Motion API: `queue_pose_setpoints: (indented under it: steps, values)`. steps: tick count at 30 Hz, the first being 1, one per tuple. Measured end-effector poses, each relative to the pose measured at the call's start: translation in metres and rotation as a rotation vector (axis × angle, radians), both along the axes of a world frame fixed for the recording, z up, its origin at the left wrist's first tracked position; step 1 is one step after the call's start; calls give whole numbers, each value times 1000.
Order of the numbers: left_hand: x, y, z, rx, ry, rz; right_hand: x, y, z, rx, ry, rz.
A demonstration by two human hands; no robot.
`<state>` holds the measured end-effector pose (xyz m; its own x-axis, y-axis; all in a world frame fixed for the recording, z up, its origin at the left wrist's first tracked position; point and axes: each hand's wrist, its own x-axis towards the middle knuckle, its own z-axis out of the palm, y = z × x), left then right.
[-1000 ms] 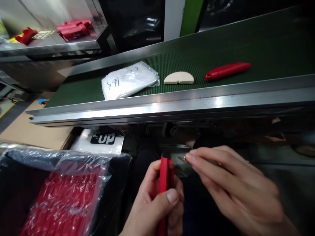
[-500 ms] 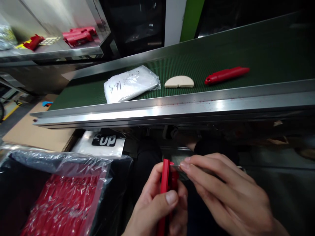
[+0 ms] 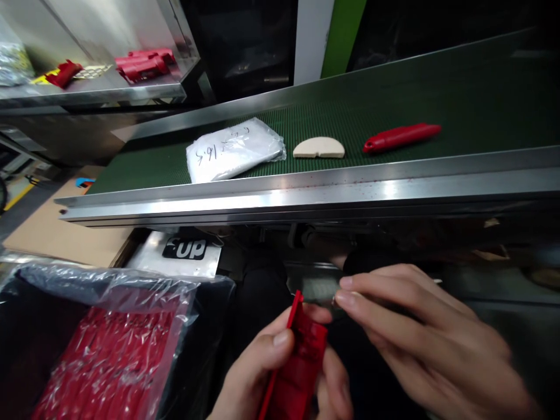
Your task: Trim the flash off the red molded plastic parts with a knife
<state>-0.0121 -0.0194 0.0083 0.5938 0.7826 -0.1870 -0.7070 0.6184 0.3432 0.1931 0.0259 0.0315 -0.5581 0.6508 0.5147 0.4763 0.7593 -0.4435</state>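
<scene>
Red part [image 3: 301, 364], near side of belt [image 3: 350, 111]: thin, hollow; likely light, stiff, slick; best held by its long edges. Left hand [image 3: 251, 373]: grip closed around it. Right hand [image 3: 420, 326]: grip pinched on sliver [image 3: 333, 301], kind unclear.

From here I see the left hand [image 3: 249, 379] at the bottom centre of the frame, curled in a firm grip, its thumb [image 3: 266, 353] slanting up and to the right. The right hand [image 3: 420, 338] reaches in from the lower right corner, long fingers nearly straight, leading fingertips [image 3: 345, 296] pinched together and pointing left, near the other hand but apart.
</scene>
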Motion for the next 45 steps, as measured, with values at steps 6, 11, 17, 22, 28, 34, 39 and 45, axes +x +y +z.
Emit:
queue_pose_setpoints:
  steps: [6,11,17,22,28,34,39,45]
  values:
    - [-5,-11,-4,-111,144,-67,1,1,-4,29,-55,44]
    - [-10,-14,-8,-94,160,-152,-2,4,-5,51,-35,69]
    - [-10,-16,-9,-83,168,-151,-6,9,-3,124,-37,21]
    - [-5,-19,-8,-100,81,-7,-3,9,-7,126,-65,29]
    - [-6,-16,-5,-104,86,-71,-1,7,-10,126,-80,27]
    - [-8,-12,0,-179,114,-88,-1,8,-10,137,-70,34]
    - [-11,4,14,-187,112,-131,-2,7,-11,196,-29,14]
    - [-9,-4,2,-79,161,-329,11,16,-6,190,37,-146]
